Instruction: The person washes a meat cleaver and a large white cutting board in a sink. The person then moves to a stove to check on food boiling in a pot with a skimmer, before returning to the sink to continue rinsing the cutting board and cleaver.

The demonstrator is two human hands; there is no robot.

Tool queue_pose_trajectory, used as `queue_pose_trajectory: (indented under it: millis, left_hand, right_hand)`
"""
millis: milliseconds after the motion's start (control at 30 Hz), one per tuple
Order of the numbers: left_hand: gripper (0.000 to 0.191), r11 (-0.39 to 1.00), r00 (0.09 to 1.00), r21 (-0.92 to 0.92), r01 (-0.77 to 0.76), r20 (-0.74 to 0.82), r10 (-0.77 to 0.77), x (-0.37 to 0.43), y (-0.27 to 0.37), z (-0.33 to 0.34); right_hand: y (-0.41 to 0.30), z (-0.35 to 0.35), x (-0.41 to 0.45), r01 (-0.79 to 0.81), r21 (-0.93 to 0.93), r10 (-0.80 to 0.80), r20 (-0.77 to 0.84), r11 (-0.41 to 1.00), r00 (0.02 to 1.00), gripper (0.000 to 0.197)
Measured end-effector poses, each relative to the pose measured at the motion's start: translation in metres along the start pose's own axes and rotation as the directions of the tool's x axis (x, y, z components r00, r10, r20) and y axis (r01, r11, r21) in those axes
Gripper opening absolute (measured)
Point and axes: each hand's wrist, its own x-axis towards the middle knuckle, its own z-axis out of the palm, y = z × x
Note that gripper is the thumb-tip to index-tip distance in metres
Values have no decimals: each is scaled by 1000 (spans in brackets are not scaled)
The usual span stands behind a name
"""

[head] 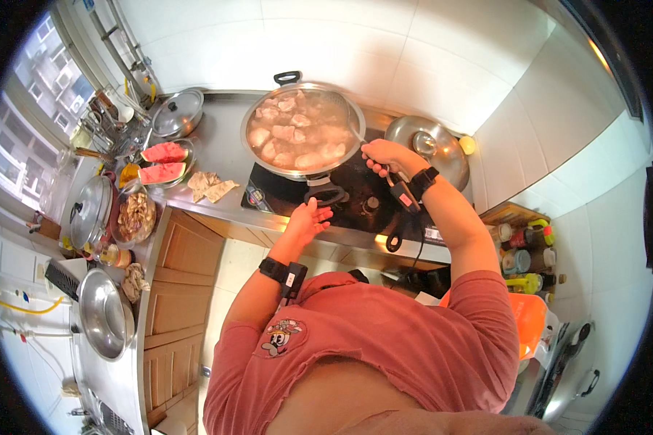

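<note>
A wide steel wok (246, 142) full of pale meat pieces (288, 133) in cloudy, steaming liquid sits on a black cooktop (272, 190). My right hand (383, 155) is closed round the handle of a metal skimmer (353, 122), whose head lies at the pan's far right edge, partly sunk in the liquid. Just below the pan's near black handle (326, 194) is my left hand (306, 220), palm up with its fingers apart; it holds nothing, and I cannot tell whether a fingertip touches the handle.
A steel lid (449, 157) lies right of the pan. Watermelon slices (163, 173), crumpled cloths (212, 186), a small lidded pot (178, 114) and a bowl of brown food pieces (136, 215) stand left. A steel basin (104, 315) is at lower left; bottles and jars (522, 261) fill the right side.
</note>
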Motion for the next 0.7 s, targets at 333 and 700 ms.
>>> queue_pose_trajectory:
  millis: [333,700]
  left_hand:
    - [33,999,999,13,-43,-22,43,5,-9,0]
    - [27,995,997,-96,-26,65,32,2,-1,2]
  right_hand:
    - [5,-39,-62,88,-156,-101,-82,984,992,27]
    - [20,-6,-39,291,-834,-763,-216,469,610,27]
